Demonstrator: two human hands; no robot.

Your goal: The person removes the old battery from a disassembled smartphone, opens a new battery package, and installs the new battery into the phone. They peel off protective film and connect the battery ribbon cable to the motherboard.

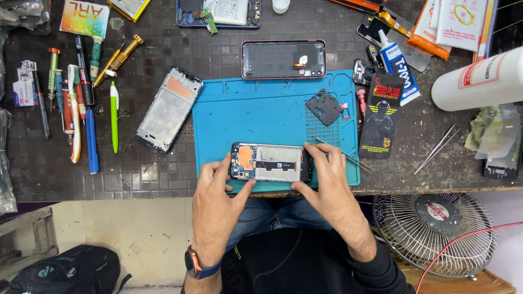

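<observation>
Opened phone [271, 162] lies on mat [261, 111], at its near edge, left hand [215, 204] at its left end, right hand [329, 185] at its right end. Cover plate [324, 106] on mat, right side, behind right hand. Back shell [283, 59] behind mat, overlapping its far edge. Frame [169, 109] just left of mat, tilted. Row of screwdrivers [81, 98] well left of frame. Tweezers [438, 147] on table [136, 174], right of mat. Bottle [479, 79] far right, on its side. Fan [436, 226] below table edge, right of person.
</observation>
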